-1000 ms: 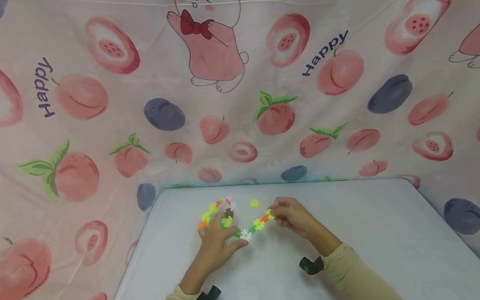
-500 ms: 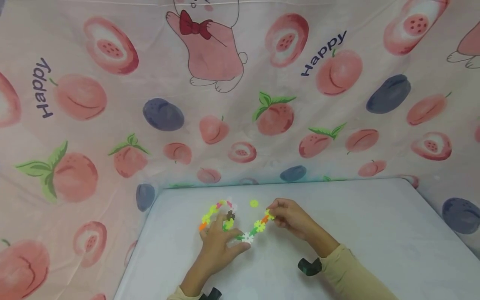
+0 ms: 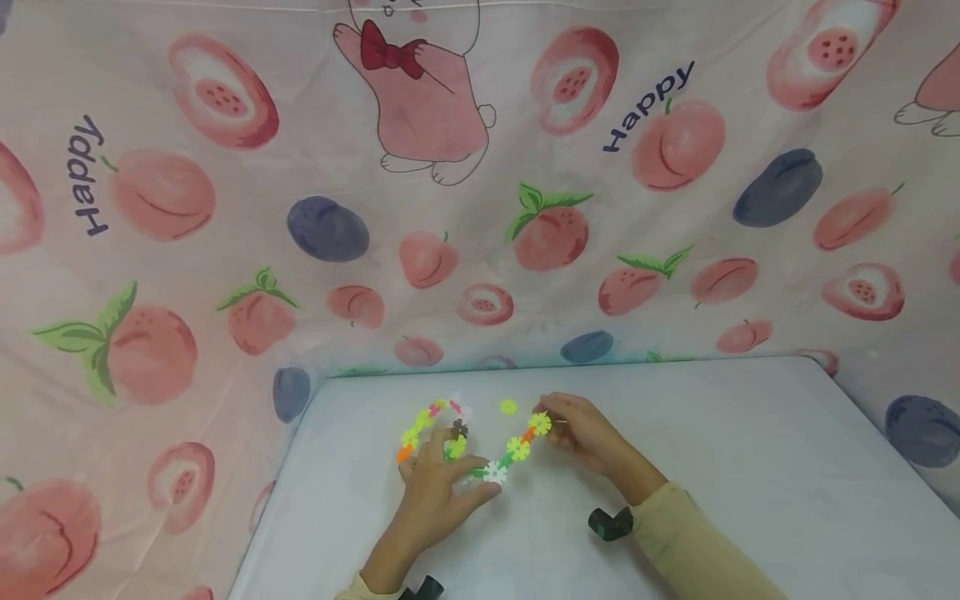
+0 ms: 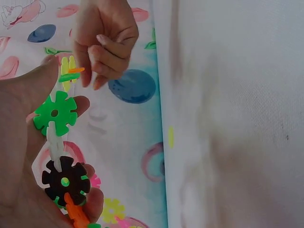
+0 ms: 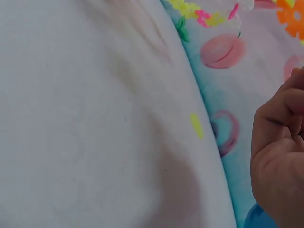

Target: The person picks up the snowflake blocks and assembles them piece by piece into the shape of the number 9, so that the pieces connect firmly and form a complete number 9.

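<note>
A chain of interlocked plastic snowflake discs [image 3: 518, 450], in yellow, orange, green, white, pink and black, curves between the two hands. My left hand [image 3: 438, 492] holds it from below, its fingers curled round the middle stretch; a green disc [image 4: 65, 105] and a black disc [image 4: 53, 183] lie against its palm in the left wrist view. At the chain's right end, my right hand [image 3: 581, 429] has curled fingers at a yellow disc [image 3: 540, 423] and appears to pinch it. The right wrist view shows that hand only at its edge, with an orange disc [image 5: 289, 19] above; the fingertips are hidden.
One loose yellow disc [image 3: 508, 407] lies on the white table [image 3: 712, 450], beyond the chain and between the hands. Behind the table hangs a pink fruit-print cloth [image 3: 465, 208]. A dark wrist mount [image 3: 611, 525] sits at the right sleeve.
My right hand has shifted slightly, and the yellow end disc now faces the head camera more fully in front of the fingers. The left hand has stayed nearly still.
</note>
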Demonstrator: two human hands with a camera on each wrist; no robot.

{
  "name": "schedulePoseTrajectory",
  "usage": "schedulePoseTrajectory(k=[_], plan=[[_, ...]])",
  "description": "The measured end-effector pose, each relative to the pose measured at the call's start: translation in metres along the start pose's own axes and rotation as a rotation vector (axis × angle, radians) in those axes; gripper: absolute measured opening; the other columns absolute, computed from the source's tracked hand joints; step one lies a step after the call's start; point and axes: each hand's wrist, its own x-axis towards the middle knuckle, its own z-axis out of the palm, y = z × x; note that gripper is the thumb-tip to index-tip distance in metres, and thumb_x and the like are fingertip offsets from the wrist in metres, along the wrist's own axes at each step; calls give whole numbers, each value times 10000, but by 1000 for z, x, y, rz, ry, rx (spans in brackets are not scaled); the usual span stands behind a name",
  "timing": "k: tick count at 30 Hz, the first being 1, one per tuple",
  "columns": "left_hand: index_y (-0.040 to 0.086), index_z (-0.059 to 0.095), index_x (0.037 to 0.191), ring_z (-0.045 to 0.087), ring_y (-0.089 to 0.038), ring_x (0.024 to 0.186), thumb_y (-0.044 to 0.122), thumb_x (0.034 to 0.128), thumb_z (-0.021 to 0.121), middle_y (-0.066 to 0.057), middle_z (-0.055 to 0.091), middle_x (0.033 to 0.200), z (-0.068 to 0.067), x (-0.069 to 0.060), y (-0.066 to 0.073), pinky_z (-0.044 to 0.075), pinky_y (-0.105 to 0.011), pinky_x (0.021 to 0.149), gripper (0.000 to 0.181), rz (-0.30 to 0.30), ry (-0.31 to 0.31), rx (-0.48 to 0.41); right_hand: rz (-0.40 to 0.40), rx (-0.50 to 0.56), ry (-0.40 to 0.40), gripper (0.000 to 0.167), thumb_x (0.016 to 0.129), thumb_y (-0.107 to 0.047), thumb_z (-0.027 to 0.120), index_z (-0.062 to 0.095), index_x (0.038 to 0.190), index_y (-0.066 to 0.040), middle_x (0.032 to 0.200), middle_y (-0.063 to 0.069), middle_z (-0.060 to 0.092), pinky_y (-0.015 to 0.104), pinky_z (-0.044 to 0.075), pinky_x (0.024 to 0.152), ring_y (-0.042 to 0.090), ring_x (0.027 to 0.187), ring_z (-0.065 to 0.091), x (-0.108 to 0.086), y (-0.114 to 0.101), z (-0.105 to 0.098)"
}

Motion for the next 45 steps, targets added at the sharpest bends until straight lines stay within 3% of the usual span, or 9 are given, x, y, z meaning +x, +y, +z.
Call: schedulePoseTrajectory(k=[4, 7, 10, 12, 17, 24, 29, 33, 45], plan=[[359, 795, 1023, 432, -404, 1397, 508, 803, 825, -175, 440, 1533, 0, 0, 1, 223, -665, 928, 267, -4, 1, 4, 24, -44, 93, 427, 1051, -359, 547, 637, 1226, 19, 953, 32, 538, 209, 378, 530, 137, 599, 424, 12, 8, -2], [363, 795, 1029, 430, -389, 1399, 512, 807, 822, -161, 442, 1529, 0, 0, 1, 224, -657, 927, 269, -4, -3, 6, 15, -145, 156, 412, 1026, -350, 595, 663, 1238, -4, 917, 40, 531, 250, 400, 580, 158, 655, 431, 21, 14, -1], [372, 792, 1039, 449, -353, 1377, 531, 809, 813, -131, 457, 1502, 0, 0, 0, 230, -639, 917, 280, 10, 0, 10, 0, -299, 221, 372, 991, -368, 641, 706, 1202, -69, 995, 47, 629, 317, 493, 733, 188, 830, 548, 32, 20, 2], [382, 789, 1040, 469, -318, 1348, 551, 808, 807, -105, 477, 1464, 0, 1, 0, 238, -607, 903, 288, 24, 6, 15, -5, -407, 254, 359, 973, -395, 658, 717, 1193, -117, 1145, 53, 682, 404, 534, 894, 234, 1028, 608, 38, 23, 5], [404, 783, 1041, 491, -274, 1306, 564, 803, 804, -74, 505, 1397, -1, 2, 1, 246, -545, 872, 288, 40, 9, 18, -40, -568, 268, 333, 966, -390, 682, 712, 1225, -183, 1341, 79, 665, 556, 463, 1078, 333, 1284, 572, 50, 28, 10], [425, 777, 1041, 493, -264, 1305, 531, 799, 823, -69, 509, 1388, 0, 2, 1, 242, -526, 867, 269, 43, 5, 32, -129, -749, 225, 392, 967, -367, 688, 671, 1321, -199, 1381, 98, 645, 599, 427, 1100, 355, 1294, 567, 55, 26, 19], [419, 779, 1038, 495, -263, 1318, 529, 801, 821, -73, 513, 1403, 0, 3, 1, 240, -509, 864, 265, 54, 8, 28, -118, -874, 226, 424, 957, -384, 698, 671, 1347, -220, 1415, 58, 640, 587, 384, 1144, 343, 1373, 528, 60, 26, 23], [420, 778, 1039, 492, -262, 1325, 536, 803, 816, -71, 511, 1413, -1, 3, 1, 243, -503, 865, 266, 48, -2, 30, -63, -962, 254, 402, 935, -386, 728, 697, 1315, -260, 1393, 35, 658, 583, 400, 1131, 326, 1366, 535, 63, 22, 28], [405, 783, 1036, 503, -292, 1321, 531, 800, 820, -99, 504, 1438, 1, 0, -2, 250, -531, 860, 270, 45, 2, 38, 9, -935, 327, 369, 848, -371, 822, 753, 1198, -280, 1318, 34, 685, 534, 498, 1021, 287, 1239, 602, 73, 25, 28]])
